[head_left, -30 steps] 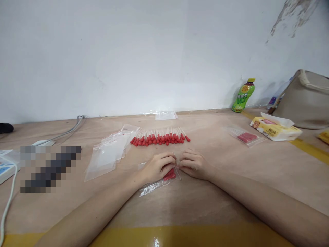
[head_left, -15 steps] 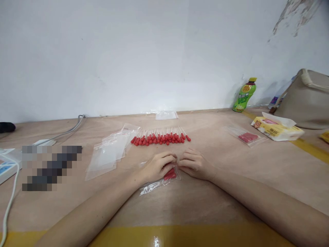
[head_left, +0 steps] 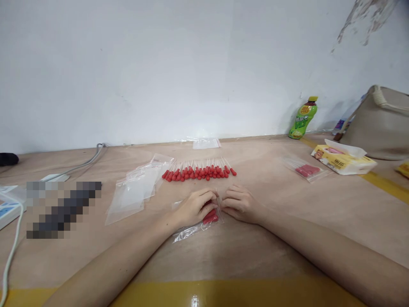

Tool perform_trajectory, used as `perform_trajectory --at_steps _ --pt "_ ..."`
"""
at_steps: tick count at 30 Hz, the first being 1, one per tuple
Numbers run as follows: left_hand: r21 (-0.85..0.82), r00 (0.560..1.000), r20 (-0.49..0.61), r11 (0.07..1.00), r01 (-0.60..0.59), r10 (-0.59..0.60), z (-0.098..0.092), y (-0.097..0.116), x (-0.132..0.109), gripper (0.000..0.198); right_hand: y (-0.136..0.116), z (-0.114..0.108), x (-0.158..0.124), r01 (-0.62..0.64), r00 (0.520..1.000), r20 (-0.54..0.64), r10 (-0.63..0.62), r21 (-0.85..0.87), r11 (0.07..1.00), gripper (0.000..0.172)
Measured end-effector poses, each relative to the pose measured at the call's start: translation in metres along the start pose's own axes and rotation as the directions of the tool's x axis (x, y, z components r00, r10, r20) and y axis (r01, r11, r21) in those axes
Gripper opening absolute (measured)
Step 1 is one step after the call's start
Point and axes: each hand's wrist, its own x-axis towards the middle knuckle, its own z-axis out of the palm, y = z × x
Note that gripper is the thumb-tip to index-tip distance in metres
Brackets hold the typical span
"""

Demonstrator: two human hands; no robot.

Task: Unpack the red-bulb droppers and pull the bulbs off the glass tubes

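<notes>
My left hand [head_left: 193, 209] and my right hand [head_left: 239, 204] meet at the middle of the table, fingers curled and pinching a small clear plastic bag [head_left: 191, 230] from both sides. Red-tipped sticks [head_left: 210, 217] show inside the bag under my fingers. Just beyond my hands lies a row of several red-tipped sticks [head_left: 198, 172], side by side. A pile of empty clear bags [head_left: 134, 192] lies to the left of that row.
A filled bag of red-tipped sticks [head_left: 306, 170] lies at the right, next to a tissue pack [head_left: 343, 160]. A green bottle [head_left: 302, 118] and a beige bag [head_left: 380, 123] stand by the wall. A cable [head_left: 83, 164] and power strip [head_left: 6, 211] sit left. Another clear bag [head_left: 206, 143] lies near the wall.
</notes>
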Motion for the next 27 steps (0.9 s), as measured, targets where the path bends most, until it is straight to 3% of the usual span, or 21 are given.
perform_trajectory --at_steps 12,21,27 --pt "0.02 0.998 0.024 0.998 -0.054 0.053 0.002 -0.0025 -0.0001 0.017 0.0016 0.0015 -0.0039 0.01 1.0 0.025 -0.01 -0.01 1.0 0.012" --pt "0.008 1.0 0.025 1.0 0.012 -0.012 0.0006 -0.0005 -0.0002 0.007 0.0015 0.0014 -0.0026 -0.004 1.0 0.007 0.004 -0.016 1.0 0.014" --pt "0.04 1.0 0.02 0.999 -0.01 0.009 0.0004 -0.001 0.0001 0.012 0.0026 0.0028 -0.0047 -0.023 0.999 0.027 0.023 -0.024 0.999 0.013"
